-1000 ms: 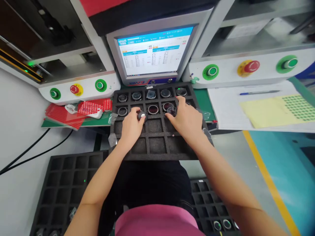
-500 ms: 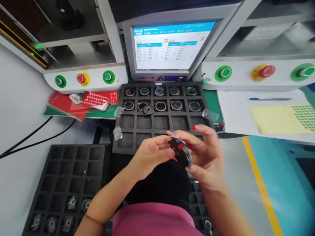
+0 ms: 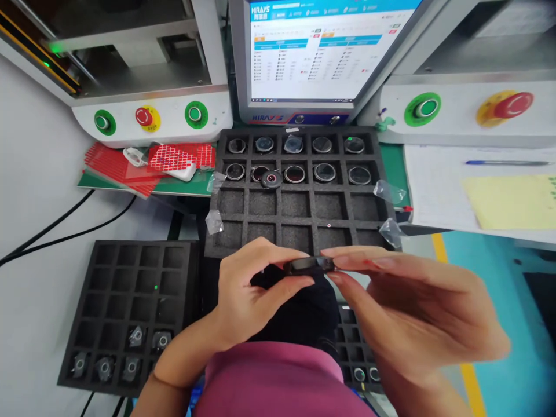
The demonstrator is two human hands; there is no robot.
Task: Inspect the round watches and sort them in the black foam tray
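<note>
Between my two hands is a dark round watch case [image 3: 306, 266], seen edge-on above my lap. My left hand [image 3: 256, 289] pinches its left side with thumb and fingers. On its right side, my right hand [image 3: 417, 301] pinches the edge between thumb and fingertips. Beyond them lies a black foam tray [image 3: 266, 225] with round watch faces in its two far rows. One small round black watch part [image 3: 271, 180] rests across the compartment edge in the second row, its contact side up.
A monitor [image 3: 304, 58] stands behind the tray, between machines with green buttons [image 3: 102, 121] and red emergency stops [image 3: 144, 117]. Red sticker sheets [image 3: 125, 168] lie at left; paper and a pen [image 3: 508, 163] at right. Another foam tray [image 3: 108, 298] at lower left holds several wrapped parts.
The watch case has turned from a tilted pose to edge-on and level. My right hand has swung to the right, its fingers now stretched along the case's right edge. The view has shifted.
</note>
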